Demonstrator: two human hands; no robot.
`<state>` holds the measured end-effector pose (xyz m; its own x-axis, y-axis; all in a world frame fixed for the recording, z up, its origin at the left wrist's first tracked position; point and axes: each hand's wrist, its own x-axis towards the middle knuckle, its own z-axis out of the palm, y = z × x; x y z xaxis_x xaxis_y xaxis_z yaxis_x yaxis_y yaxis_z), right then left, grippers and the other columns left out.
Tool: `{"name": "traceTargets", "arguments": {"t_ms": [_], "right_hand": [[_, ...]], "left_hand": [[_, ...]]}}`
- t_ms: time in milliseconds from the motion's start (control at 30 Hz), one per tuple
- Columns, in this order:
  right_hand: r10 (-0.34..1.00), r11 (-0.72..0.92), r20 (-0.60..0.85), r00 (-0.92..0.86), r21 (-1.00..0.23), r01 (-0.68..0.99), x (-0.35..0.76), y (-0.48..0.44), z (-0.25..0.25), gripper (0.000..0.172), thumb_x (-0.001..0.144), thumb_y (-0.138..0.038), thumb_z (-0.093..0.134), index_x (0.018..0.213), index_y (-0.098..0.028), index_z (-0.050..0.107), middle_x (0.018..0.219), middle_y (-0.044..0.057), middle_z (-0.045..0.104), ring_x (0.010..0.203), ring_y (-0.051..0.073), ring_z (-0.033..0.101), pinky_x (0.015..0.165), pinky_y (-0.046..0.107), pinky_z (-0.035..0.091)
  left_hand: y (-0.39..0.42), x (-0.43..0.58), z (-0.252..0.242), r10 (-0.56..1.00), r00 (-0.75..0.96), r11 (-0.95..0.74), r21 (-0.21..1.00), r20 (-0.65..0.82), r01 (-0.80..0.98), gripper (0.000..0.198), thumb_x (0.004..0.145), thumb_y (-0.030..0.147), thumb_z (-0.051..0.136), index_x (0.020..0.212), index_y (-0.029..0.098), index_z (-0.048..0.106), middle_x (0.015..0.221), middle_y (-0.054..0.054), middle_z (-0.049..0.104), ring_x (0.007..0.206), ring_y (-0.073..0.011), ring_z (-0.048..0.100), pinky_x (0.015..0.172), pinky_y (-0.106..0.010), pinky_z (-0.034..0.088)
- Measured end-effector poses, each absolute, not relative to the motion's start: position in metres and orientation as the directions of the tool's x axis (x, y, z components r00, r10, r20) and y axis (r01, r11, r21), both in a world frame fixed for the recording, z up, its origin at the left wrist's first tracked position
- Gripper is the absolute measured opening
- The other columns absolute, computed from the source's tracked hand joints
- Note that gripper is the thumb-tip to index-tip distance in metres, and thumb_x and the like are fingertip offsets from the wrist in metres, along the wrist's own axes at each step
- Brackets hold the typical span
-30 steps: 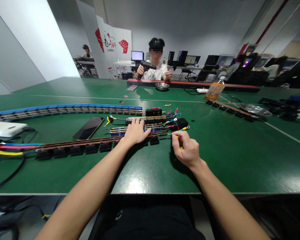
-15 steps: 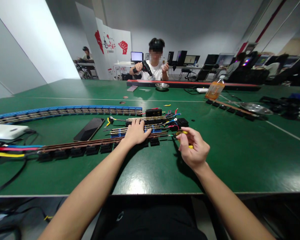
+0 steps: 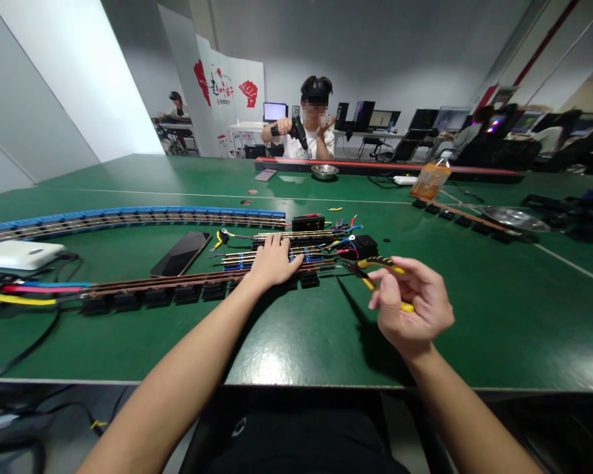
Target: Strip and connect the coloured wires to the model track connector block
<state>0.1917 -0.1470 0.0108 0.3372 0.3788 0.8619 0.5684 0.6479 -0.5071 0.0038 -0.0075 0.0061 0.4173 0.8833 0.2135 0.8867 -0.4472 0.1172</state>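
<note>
My left hand (image 3: 275, 260) lies palm down with fingers spread on short lengths of metal rail with blue supports (image 3: 237, 261), pressing over the brown rail strip (image 3: 178, 282) with black feet. My right hand (image 3: 415, 306) holds pliers (image 3: 375, 263) with yellow and black handles. The handles are spread apart, and the jaws point left at the rail ends, close to a thin wire tip; whether they touch it I cannot tell. Red, blue and yellow wires (image 3: 346, 243) run from the rails beside a small black box (image 3: 364, 247).
A phone (image 3: 182, 254), a white box (image 3: 22, 255) and a curved blue track (image 3: 128, 216) lie to the left. Across the table a person holds a power drill (image 3: 299, 131) behind a metal bowl (image 3: 325, 172). An orange drink bottle (image 3: 432, 178) and a metal dish (image 3: 516, 218) are at right.
My right hand has moved right and slid back along the pliers, so more of their handles and jaws shows. My left hand stays on the rails. The view has shifted slightly.
</note>
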Motion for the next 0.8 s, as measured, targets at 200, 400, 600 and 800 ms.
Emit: {"name": "traceTargets", "arguments": {"t_ms": [200, 400, 600, 800], "right_hand": [[0.442, 0.689, 0.860, 0.257, -0.508, 0.517, 0.199, -0.108, 0.019, 0.028, 0.092, -0.021, 0.061, 0.120, -0.023, 0.059, 0.087, 0.001, 0.073, 0.043, 0.008, 0.061, 0.037, 0.021, 0.050], [0.521, 0.645, 0.824, 0.223, -0.551, 0.530, 0.205, -0.076, 0.011, 0.025, 0.094, -0.027, 0.058, 0.118, -0.022, 0.058, 0.085, 0.001, 0.072, 0.060, 0.012, 0.071, 0.051, 0.022, 0.057], [0.479, 0.645, 0.829, 0.291, -0.556, 0.524, 0.201, -0.084, 0.000, 0.023, 0.095, -0.025, 0.057, 0.117, -0.022, 0.060, 0.082, 0.000, 0.071, 0.054, 0.010, 0.067, 0.050, 0.023, 0.057], [0.508, 0.620, 0.837, 0.205, -0.520, 0.588, 0.206, -0.081, -0.010, 0.026, 0.094, -0.027, 0.059, 0.119, -0.022, 0.058, 0.085, 0.002, 0.073, 0.058, 0.012, 0.069, 0.050, 0.023, 0.056]], "left_hand": [[-0.007, 0.004, 0.005, 0.876, 0.429, -0.458, 0.103, 0.221, 0.883, 0.052, 0.097, 0.055, 0.039, 0.121, 0.013, 0.058, 0.144, -0.019, 0.048, 0.135, -0.0350, 0.042, 0.098, -0.049, 0.050], [-0.005, 0.004, 0.004, 0.871, 0.435, -0.463, 0.082, 0.228, 0.883, 0.053, 0.097, 0.056, 0.038, 0.121, 0.013, 0.059, 0.144, -0.019, 0.049, 0.134, -0.0352, 0.043, 0.096, -0.049, 0.051], [-0.004, 0.004, 0.002, 0.872, 0.433, -0.462, 0.090, 0.227, 0.882, 0.053, 0.097, 0.056, 0.039, 0.122, 0.013, 0.059, 0.144, -0.019, 0.049, 0.135, -0.0353, 0.042, 0.098, -0.050, 0.050], [-0.003, 0.004, 0.000, 0.879, 0.423, -0.452, 0.103, 0.217, 0.886, 0.054, 0.097, 0.056, 0.040, 0.123, 0.012, 0.059, 0.148, -0.019, 0.046, 0.139, -0.0354, 0.039, 0.104, -0.052, 0.046]]}}
